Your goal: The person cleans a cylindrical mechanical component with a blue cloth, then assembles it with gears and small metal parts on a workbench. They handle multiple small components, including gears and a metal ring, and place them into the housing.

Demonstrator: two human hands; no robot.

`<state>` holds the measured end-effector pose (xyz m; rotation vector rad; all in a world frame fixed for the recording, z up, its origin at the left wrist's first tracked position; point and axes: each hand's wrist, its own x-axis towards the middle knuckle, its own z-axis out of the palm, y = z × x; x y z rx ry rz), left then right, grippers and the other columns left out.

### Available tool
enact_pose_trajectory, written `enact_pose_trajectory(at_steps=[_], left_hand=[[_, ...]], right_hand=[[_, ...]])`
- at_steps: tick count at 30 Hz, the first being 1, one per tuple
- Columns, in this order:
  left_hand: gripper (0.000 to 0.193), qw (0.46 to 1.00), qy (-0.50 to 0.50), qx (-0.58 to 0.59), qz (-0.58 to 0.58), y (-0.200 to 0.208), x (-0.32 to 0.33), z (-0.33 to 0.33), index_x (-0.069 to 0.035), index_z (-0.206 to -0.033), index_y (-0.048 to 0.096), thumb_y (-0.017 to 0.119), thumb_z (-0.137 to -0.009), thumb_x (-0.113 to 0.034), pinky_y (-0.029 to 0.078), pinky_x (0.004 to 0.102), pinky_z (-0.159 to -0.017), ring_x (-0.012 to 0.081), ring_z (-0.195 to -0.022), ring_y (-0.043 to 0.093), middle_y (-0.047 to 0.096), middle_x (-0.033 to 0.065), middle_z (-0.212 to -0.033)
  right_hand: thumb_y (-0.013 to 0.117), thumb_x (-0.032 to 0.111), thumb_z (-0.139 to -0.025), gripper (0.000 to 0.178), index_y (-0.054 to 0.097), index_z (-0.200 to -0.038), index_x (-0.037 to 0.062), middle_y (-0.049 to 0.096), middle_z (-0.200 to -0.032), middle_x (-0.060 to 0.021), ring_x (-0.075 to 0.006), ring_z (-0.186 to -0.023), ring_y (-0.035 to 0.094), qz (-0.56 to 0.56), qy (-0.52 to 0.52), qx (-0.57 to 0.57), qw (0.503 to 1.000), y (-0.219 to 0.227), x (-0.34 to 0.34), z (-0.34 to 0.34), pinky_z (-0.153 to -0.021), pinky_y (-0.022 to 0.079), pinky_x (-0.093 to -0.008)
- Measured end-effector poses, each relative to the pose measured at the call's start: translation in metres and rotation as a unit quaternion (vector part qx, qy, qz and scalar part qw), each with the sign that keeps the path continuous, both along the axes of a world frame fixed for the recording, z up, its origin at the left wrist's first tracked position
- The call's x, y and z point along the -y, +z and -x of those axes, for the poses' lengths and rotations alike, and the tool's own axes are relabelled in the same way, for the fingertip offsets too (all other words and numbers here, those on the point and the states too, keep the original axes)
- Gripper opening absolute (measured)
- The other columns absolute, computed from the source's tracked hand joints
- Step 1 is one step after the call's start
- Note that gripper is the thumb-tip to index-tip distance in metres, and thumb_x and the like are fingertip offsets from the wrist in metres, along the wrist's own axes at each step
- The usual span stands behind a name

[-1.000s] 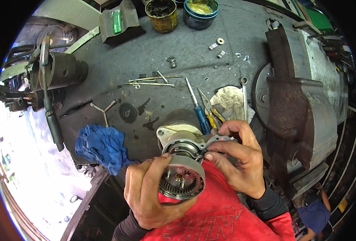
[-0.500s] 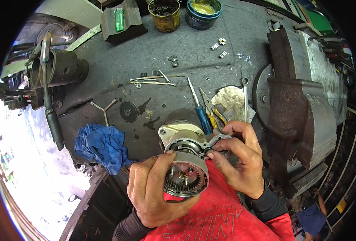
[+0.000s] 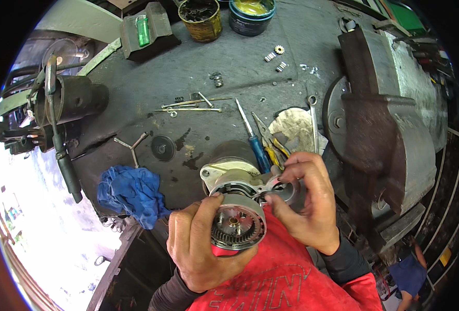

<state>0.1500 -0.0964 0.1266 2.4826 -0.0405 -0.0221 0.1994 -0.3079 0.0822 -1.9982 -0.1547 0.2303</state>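
My left hand (image 3: 201, 246) is wrapped round a short metal cylinder with an internal ring gear (image 3: 246, 206), fingers on its far side and thumb underneath. Its toothed open end, with a brass-coloured centre, faces me. Just beyond it, the cast metal housing (image 3: 229, 175) lies with its large round opening towards me. My right hand (image 3: 312, 207) is at the housing's smaller round side opening, fingers bent over the rim and thumb at the near edge. Whether a small part sits between those fingertips is hidden. The cylinder overlaps the lower edge of the housing.
Beyond the housing lie a blue-handled screwdriver (image 3: 258, 151), yellow-handled pliers (image 3: 277, 147), a spanner (image 3: 313, 122) and long bolts (image 3: 198, 109). A blue rag (image 3: 130, 192) and three-armed wrench (image 3: 133, 146) are left. A large vice (image 3: 377, 129) stands right; grease tubs (image 3: 201, 26) stand far back.
My right fingers have opened a little and shifted on the side opening, showing more of its ring. The left hand keeps hold of the ring gear cylinder. The whole view has shifted slightly.
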Motion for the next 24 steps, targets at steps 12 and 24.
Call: enact_pose_trajectory(at_steps=[12,24], left_hand=[[0.079,0.998,0.055,-0.028,-0.032,-0.004,0.007,0.008,-0.002,-0.126,0.072,0.100,-0.058,-0.031,0.053,0.0482,-0.098,0.0354,-0.110,0.064,0.065,0.0155,-0.124],[0.097,0.993,-0.004,0.094,0.077,-0.039,-0.010,0.029,-0.004,-0.148,0.054,0.099,-0.070,-0.041,0.052,0.0484,-0.091,0.0352,-0.103,0.069,0.073,0.0201,-0.120]], right_hand=[[0.079,-0.010,-0.080,0.040,0.067,-0.118,-0.0055,0.063,-0.123,-0.0157,-0.0197,-0.107,0.066,-0.065,-0.037,-0.141,0.987,-0.007,0.013,0.001,-0.091,0.055,-0.0314],[0.080,-0.009,-0.075,0.040,0.069,-0.114,-0.0074,0.063,-0.120,-0.0174,-0.0191,-0.103,0.062,-0.066,-0.038,-0.158,0.985,-0.011,0.018,-0.002,-0.089,0.052,-0.0317]])
